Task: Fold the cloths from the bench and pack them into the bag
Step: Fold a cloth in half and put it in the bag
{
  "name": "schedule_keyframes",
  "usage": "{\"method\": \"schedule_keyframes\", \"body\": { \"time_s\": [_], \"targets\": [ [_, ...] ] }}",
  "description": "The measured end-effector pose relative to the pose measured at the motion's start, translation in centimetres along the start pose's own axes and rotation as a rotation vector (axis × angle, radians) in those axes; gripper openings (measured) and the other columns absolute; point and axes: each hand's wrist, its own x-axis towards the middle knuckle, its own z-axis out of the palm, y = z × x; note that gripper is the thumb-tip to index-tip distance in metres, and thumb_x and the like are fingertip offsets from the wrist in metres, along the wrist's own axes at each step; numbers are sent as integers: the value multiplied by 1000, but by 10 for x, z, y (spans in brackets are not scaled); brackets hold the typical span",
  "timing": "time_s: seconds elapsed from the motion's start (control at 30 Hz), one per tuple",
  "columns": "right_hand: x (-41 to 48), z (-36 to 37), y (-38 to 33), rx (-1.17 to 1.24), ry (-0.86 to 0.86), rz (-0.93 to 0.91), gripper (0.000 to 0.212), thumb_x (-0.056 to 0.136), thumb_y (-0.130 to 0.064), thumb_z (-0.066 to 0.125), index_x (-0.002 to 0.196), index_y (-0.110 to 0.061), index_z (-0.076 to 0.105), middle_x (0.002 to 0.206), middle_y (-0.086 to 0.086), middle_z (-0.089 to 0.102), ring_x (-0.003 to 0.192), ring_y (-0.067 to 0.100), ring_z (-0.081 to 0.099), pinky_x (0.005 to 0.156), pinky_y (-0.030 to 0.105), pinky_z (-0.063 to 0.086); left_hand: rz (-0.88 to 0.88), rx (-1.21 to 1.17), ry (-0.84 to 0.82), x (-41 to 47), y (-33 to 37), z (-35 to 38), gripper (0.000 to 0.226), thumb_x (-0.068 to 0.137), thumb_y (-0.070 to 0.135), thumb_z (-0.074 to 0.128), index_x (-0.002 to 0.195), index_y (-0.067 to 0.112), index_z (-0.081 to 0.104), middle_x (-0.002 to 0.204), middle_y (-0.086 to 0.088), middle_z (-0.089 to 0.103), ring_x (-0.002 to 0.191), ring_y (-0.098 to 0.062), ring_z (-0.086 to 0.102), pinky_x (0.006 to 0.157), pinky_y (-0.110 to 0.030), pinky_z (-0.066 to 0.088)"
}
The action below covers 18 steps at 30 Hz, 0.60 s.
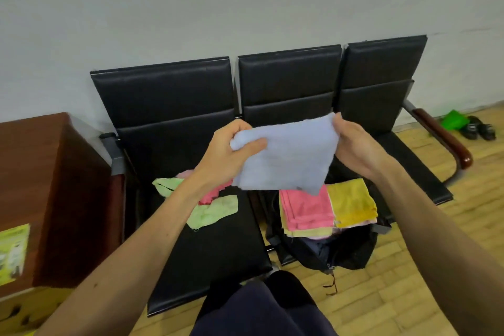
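A pale blue cloth (pixel 286 155) hangs in the air above the black three-seat bench (pixel 218 248). My left hand (pixel 231 153) grips its left corner and my right hand (pixel 354 147) pinches its upper right corner. On the left seat lie loose light green cloths (pixel 212 213) and a crumpled pink cloth (pixel 208 198). A black bag (pixel 343 248) sits open on the middle seat's front. Folded pink cloths (pixel 305 210) and a folded yellow cloth (pixel 351 206) rest stacked on top of the bag.
A brown wooden cabinet (pixel 41 185) stands left of the bench. The bench's right armrest (pixel 447 142) curves down over the wooden floor. Black shoes (pixel 477 128) and a green item (pixel 452 120) lie by the wall at far right. My dark-trousered leg (pixel 261 308) is at the bottom.
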Motion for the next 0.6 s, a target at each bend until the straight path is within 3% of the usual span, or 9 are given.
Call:
{"method": "schedule_keyframes", "body": {
  "time_s": [0.07,0.1,0.17,0.2,0.27,0.33,0.43,0.53,0.6],
  "targets": [
    [-14,1,12,234,30,102,66,78,-65,49,120,-16,63,120,8,70,113,22,67,87,34,57,-20,-130,-11,9,20,16,11,91,18,69,89,14,59,87,1,64,81,-9,64,70,-23,54],
    [-25,7,24,275,24,167,69,69,-68,63,116,-17,64,115,6,72,105,20,70,79,33,60,-73,-212,-29,13,25,23,11,91,19,69,92,13,60,90,-1,67,85,-14,67,72,-26,57],
    [-43,12,52,282,-42,257,82,49,-53,92,116,-14,64,112,8,74,99,23,72,72,33,60,-289,-404,-53,20,22,38,15,91,22,70,101,12,64,99,-6,71,94,-22,70,74,-31,60],
    [-48,13,65,286,-60,267,80,51,-38,95,119,-12,63,115,10,73,102,26,71,74,34,60,-463,-494,-59,20,7,42,19,91,25,70,105,12,66,102,-9,72,96,-25,71,75,-34,60],
    [-54,6,76,379,18,255,57,70,-18,81,123,-10,60,118,12,71,103,30,71,74,38,60,-778,-530,-100,16,-14,59,32,87,37,72,108,13,69,96,-12,72,101,-31,68,83,-43,55],
    [-55,-8,78,449,112,227,42,84,-11,66,125,-9,58,116,12,72,100,30,72,72,39,61,-912,-393,-144,7,-31,81,40,84,44,74,107,13,69,83,-9,69,98,-33,66,86,-46,52],
    [-50,-44,87,414,179,228,34,88,-16,63,121,-8,60,112,13,73,98,30,72,73,39,61,-918,-703,-103,8,-51,129,39,95,47,58,106,12,71,95,-10,75,88,-26,72,74,-36,56],
    [-40,-94,108,291,175,292,46,83,-26,70,124,-7,60,117,14,71,106,33,69,87,48,58,-972,-609,-256,22,-71,171,39,92,42,64,114,10,69,104,-13,76,93,-26,74,78,-38,59],
    [-34,-141,131,161,158,351,41,86,-29,71,122,-11,62,116,10,72,106,29,69,92,52,55,-990,-423,-312,36,-94,213,38,90,39,69,119,14,65,109,-9,75,99,-25,72,81,-38,59]
  ]
}}
